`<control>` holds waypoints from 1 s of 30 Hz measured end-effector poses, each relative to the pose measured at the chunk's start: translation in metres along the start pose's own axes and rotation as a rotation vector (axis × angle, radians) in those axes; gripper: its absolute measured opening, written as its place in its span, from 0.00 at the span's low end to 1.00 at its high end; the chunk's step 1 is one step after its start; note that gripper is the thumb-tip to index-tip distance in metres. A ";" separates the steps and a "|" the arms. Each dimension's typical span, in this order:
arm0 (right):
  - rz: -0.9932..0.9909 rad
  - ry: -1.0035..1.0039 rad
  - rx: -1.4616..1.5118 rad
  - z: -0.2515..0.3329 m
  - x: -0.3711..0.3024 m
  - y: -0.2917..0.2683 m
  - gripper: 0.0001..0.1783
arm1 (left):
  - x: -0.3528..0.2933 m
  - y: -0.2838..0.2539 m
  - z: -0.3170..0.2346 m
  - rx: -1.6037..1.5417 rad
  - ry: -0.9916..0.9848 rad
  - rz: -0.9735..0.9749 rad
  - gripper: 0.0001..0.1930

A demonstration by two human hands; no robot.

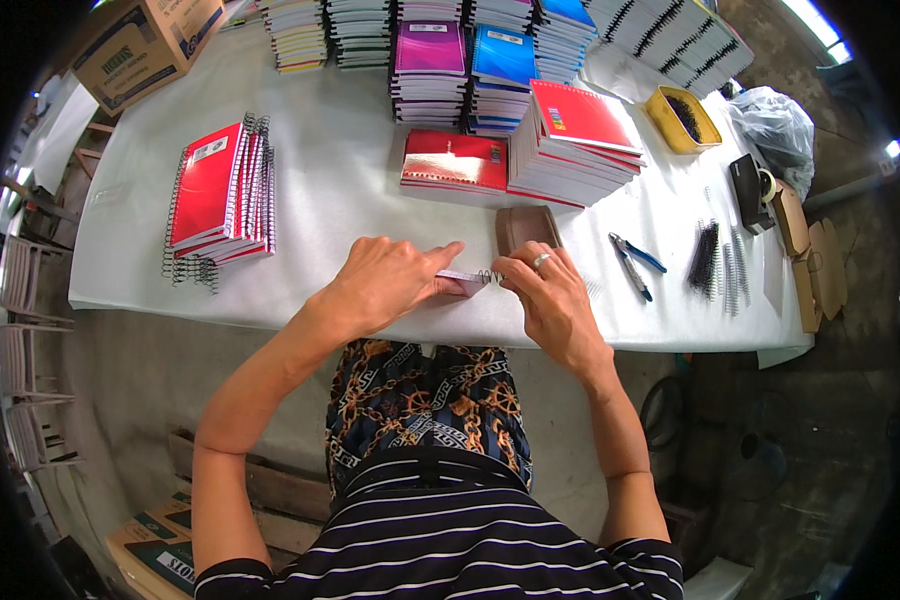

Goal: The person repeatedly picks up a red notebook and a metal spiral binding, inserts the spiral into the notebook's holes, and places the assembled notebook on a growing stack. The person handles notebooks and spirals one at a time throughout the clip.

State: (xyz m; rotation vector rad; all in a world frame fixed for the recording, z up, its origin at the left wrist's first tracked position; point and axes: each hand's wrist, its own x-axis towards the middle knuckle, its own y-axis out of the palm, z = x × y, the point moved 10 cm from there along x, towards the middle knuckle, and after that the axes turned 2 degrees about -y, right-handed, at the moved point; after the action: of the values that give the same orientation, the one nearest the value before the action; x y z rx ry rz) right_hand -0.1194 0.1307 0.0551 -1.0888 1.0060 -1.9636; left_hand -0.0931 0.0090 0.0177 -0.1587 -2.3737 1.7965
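Observation:
Near the table's front edge, my left hand (382, 282) grips a small notebook (463, 277), of which only a thin pale edge shows between thumb and fingers. A dark spiral wire (486, 276) sits at the right end of that edge. My right hand (552, 300), with a ring on one finger, pinches the wire between thumb and fingertips. How far the wire runs through the holes is hidden by my hands. Just behind my right hand is a brown block-like holder (522, 226). Blue-handled pliers (634, 262) lie to its right.
Spiral-bound red notebooks (210, 195) stand stacked at left. Red notebooks without visible wires (582, 115) are piled ahead, before purple (430, 50) and blue stacks (504, 55). At right are loose spiral wires (705, 260), a yellow tub (682, 120) and a tape dispenser (750, 195).

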 end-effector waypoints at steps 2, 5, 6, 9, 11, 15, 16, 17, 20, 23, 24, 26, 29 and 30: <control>0.192 0.072 0.113 -0.010 -0.002 0.014 0.11 | 0.000 0.000 0.000 0.001 -0.005 0.011 0.28; 0.171 0.149 0.195 -0.007 0.004 0.007 0.07 | 0.000 -0.001 -0.001 -0.007 -0.010 0.043 0.27; 0.260 0.167 0.260 -0.005 0.003 0.014 0.07 | -0.001 0.001 -0.001 -0.012 0.004 0.042 0.27; 0.462 0.196 0.438 -0.011 0.003 0.022 0.10 | -0.007 0.006 -0.005 -0.044 0.098 0.155 0.24; 0.355 0.094 0.393 -0.040 0.010 0.005 0.16 | -0.010 0.007 -0.008 -0.076 0.151 0.201 0.23; 0.307 -0.105 -0.242 -0.072 0.021 0.001 0.30 | -0.010 0.002 -0.013 -0.088 0.206 0.113 0.26; 0.377 0.015 -0.115 -0.086 0.014 0.003 0.30 | -0.011 0.000 -0.013 -0.076 0.216 0.078 0.28; 0.456 0.130 0.026 -0.090 0.012 0.009 0.30 | -0.012 -0.006 -0.013 -0.073 0.193 0.022 0.32; 0.618 0.199 0.610 -0.079 0.005 0.011 0.32 | -0.015 -0.017 -0.012 -0.047 0.143 -0.092 0.40; 0.670 0.063 0.632 -0.048 0.011 0.039 0.35 | -0.012 -0.009 -0.006 -0.019 0.114 -0.047 0.42; 0.704 0.102 0.564 -0.050 0.011 0.046 0.34 | -0.011 -0.008 -0.007 -0.024 0.096 0.006 0.43; 0.673 0.000 0.777 -0.038 0.022 0.034 0.32 | -0.010 -0.004 -0.006 -0.045 0.066 0.073 0.44; 0.800 0.111 0.770 -0.038 0.018 0.044 0.35 | -0.011 -0.001 -0.003 -0.074 0.046 0.102 0.45; 0.773 0.094 0.749 -0.040 0.021 0.044 0.36 | -0.010 -0.001 -0.003 -0.073 0.052 0.102 0.45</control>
State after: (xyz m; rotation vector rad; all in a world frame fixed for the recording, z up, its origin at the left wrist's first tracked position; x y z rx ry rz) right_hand -0.1555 0.1045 0.0112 -0.1406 0.5151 -1.5141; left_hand -0.0822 0.0099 0.0185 -0.3378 -2.4368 1.7267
